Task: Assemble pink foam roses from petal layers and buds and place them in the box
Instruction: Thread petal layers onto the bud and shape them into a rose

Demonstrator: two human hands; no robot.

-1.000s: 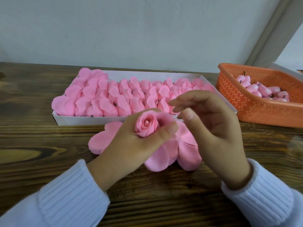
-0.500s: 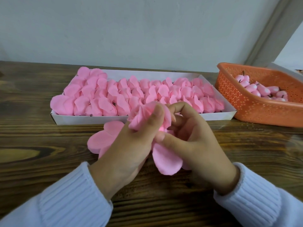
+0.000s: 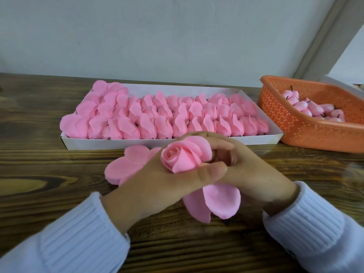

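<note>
Wrapping petals (image 3: pixel 216 201), two hands gripped a foam rose (image 3: pixel 181 158) above the counter's middle.
The left hand (image 3: pixel 157 180) curled its fingers round it; the right hand (image 3: pixel 252 170) pinched its petals; the box (image 3: pixel 197 143) lay just beyond.

View: one wide-angle head camera, worn by the person.
Facing: forward and down, over the table (image 3: pixel 39 170) toward the wall (image 3: pixel 177 36).
Nearness: close — left hand (image 3: pixel 157 186) and right hand (image 3: pixel 254 174) fill the low centre, round the rose (image 3: pixel 183 156).
Beyond: box (image 3: pixel 177 143) just behind the hands; basket (image 3: pixel 295 125) at the right edge.
</note>
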